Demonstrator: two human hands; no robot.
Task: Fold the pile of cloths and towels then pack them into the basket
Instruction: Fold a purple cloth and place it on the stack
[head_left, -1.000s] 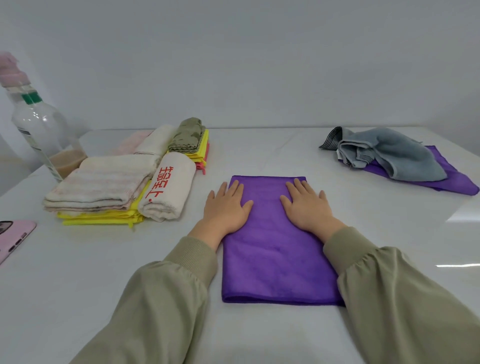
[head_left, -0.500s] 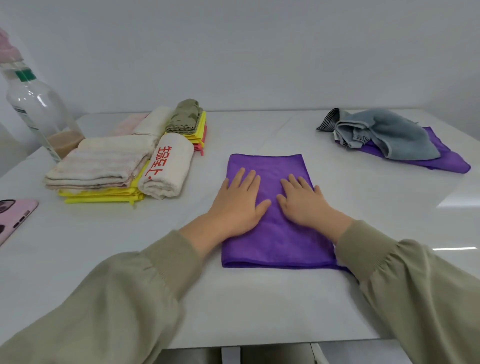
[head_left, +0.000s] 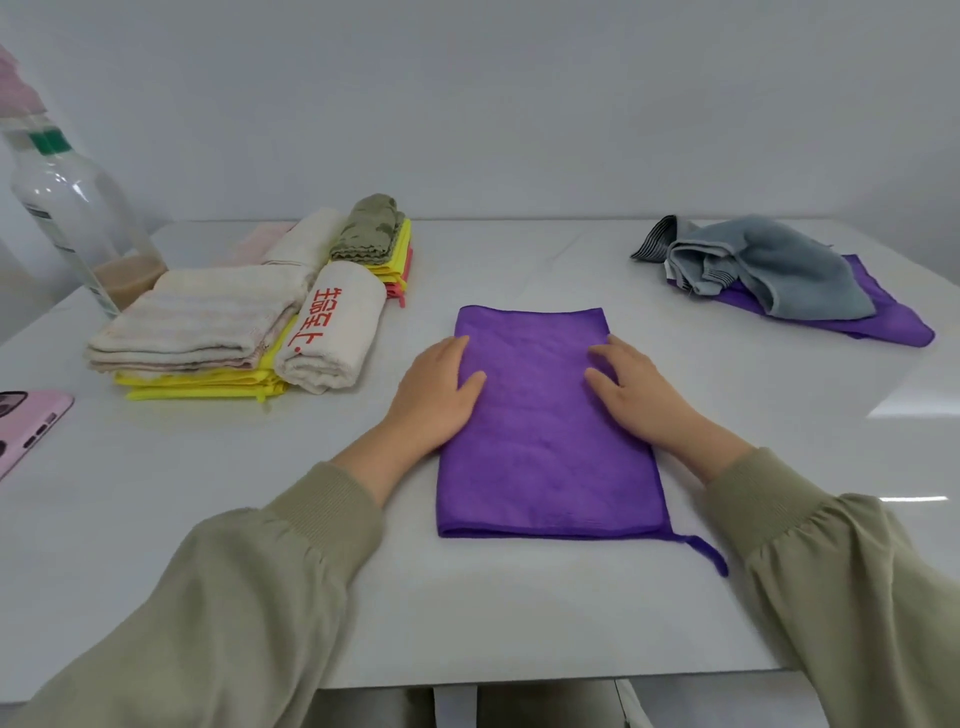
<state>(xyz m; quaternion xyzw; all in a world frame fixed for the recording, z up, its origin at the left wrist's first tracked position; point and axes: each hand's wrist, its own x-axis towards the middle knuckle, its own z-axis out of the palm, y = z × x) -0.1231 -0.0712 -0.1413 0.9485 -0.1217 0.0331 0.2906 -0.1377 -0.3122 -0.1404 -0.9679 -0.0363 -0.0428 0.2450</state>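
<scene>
We find the folded purple cloth (head_left: 545, 436) lying flat on the white table (head_left: 467, 623), directly in front of the person, its long side running away from them. A narrow purple strip trails from its near right corner onto the tabletop.

Both hands rest palm-down on the far half of this cloth. The left hand (head_left: 436, 395) lies over the left edge, fingers straight and held together, thumb spread inward across the fabric. The right hand (head_left: 639, 395) lies near the right edge, fingers extended and slightly apart. Neither hand grips anything; both press flat.

To the left we note the folded stack: a striped cream towel (head_left: 197, 327) on top of yellow cloths (head_left: 197, 382), and beside it a white towel with red characters (head_left: 332, 327). Behind these, an olive cloth (head_left: 371, 228) sits on further yellow and pink layers (we cannot tell how many layers there are).

At the far right, well apart from the hands, a crumpled grey towel (head_left: 789, 275) lies on a second purple cloth (head_left: 893, 322), both unfolded.

A clear bottle (head_left: 78, 218) stands at the far left, and a pink phone (head_left: 26, 426) lies at the left edge.
</scene>
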